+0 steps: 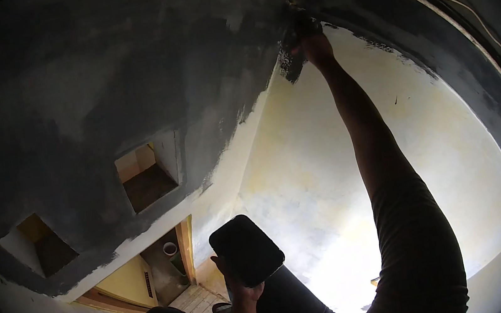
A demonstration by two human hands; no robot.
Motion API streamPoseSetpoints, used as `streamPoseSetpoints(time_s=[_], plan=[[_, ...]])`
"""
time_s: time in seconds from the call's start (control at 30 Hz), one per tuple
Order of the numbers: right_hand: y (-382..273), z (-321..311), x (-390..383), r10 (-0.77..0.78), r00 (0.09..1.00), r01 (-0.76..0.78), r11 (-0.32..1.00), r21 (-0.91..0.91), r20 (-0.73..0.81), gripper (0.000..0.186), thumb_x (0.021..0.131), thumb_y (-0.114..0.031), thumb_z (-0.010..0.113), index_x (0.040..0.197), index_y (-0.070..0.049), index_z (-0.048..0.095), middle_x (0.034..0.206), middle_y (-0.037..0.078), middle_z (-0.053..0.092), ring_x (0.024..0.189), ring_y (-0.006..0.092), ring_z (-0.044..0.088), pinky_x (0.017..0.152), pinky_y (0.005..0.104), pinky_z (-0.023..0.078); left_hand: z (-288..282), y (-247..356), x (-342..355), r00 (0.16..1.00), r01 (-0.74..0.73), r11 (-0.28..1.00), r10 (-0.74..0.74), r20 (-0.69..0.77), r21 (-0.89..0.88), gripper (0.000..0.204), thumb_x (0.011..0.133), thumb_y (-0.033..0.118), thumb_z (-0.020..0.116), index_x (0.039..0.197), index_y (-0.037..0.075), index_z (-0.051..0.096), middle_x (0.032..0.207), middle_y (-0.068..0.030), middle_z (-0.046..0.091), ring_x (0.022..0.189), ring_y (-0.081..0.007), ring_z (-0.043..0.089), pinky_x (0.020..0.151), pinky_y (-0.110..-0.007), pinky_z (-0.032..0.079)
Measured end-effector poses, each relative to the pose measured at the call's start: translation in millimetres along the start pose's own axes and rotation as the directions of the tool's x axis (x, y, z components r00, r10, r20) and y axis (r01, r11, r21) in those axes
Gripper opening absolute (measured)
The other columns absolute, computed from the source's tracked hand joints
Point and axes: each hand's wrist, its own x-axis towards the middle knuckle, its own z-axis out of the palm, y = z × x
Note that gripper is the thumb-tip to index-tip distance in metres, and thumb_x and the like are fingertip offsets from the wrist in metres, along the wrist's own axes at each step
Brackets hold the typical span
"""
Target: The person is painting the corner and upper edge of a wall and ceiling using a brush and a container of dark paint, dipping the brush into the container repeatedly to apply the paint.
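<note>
Where streaky grey wall (78, 97) meets pale wall (299, 143), the right hand (316, 48) is raised, grip unclear; left hand (247, 293) grips tray (247, 249).

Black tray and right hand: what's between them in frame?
Head view: pale wall stretches between the black tray and the right hand, with a patch of dark paint close by that hand.

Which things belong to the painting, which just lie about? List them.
Apparently in use:
black tray, in the left hand
dark grey paint on the wall
right hand, any tool in it too dark to make out

Likely just lying about:
round white container, seen through the doorway
</note>
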Motion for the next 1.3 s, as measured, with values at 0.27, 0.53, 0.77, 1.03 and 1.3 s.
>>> streamPoseSetpoints(time_s=[0.27, 0.53, 0.77, 1.03, 1.3], plan=[[-10, -30, 44, 0.070, 0.968, -0.034, 0.988, -0.149, 0.241, 0.042, 0.086, -0.010, 0.065, 0.128, -0.017, 0.068, 0.133, 0.018, 0.064, 0.123, 0.0352, 0.062, 0.095, 0.0459, 0.053, 3, -5, 2, 0.999, -0.039, 0.999, 0.039, 0.004, 0.011, 0.076, 0.094, 0.076, 0.047, 0.142, 0.018, 0.056, 0.133, -0.0097, 0.067, 0.114, -0.0334, 0.070, 0.089, -0.054, 0.062], [4, -33, 35, 0.036, 0.999, -0.031, 0.993, -0.117, 0.041, 0.031, 0.093, -0.013, 0.059, 0.121, -0.007, 0.068, 0.104, 0.018, 0.074, 0.104, 0.0357, 0.070, 0.090, 0.0464, 0.055, -2, -8, 4, 0.999, -0.007, 1.000, 0.007, 0.043, -0.001, 0.076, 0.095, 0.075, 0.045, 0.145, 0.018, 0.053, 0.137, -0.0106, 0.064, 0.116, -0.0351, 0.068, 0.088, -0.056, 0.062], [-18, -37, 5, -0.037, 0.998, 0.040, 0.998, 0.058, -0.050, 0.027, 0.094, -0.019, 0.060, 0.115, -0.006, 0.071, 0.107, 0.020, 0.072, 0.103, 0.0412, 0.068, 0.089, 0.0507, 0.054, -15, -4, 6, 0.989, 0.028, 0.997, -0.017, 0.145, -0.076, 0.077, 0.097, 0.073, 0.044, 0.147, 0.016, 0.050, 0.140, -0.0125, 0.062, 0.119, -0.0369, 0.067, 0.088, -0.057, 0.062], [0, -15, 19, -0.082, 0.996, 0.083, 0.996, -0.034, 0.030, 0.023, 0.090, -0.015, 0.065, 0.112, -0.011, 0.071, 0.116, 0.020, 0.070, 0.109, 0.0421, 0.066, 0.092, 0.0511, 0.052, -15, -5, 6, 0.995, 0.036, 0.994, -0.026, 0.094, -0.106, 0.077, 0.096, 0.074, 0.046, 0.147, 0.016, 0.051, 0.139, -0.0127, 0.063, 0.118, -0.0372, 0.067, 0.089, -0.058, 0.061], [-31, -21, 50, 0.318, 0.941, -0.322, 0.947, 0.018, 0.113, 0.037, 0.098, -0.032, 0.055, 0.117, -0.004, 0.068, 0.114, 0.028, 0.069, 0.108, 0.0428, 0.067, 0.091, 0.0547, 0.053, -14, 0, 3, 1.000, -0.020, 1.000, 0.021, 0.013, -0.024, 0.079, 0.094, 0.076, 0.047, 0.145, 0.016, 0.053, 0.138, -0.0122, 0.064, 0.117, -0.0365, 0.068, 0.090, -0.057, 0.061]])
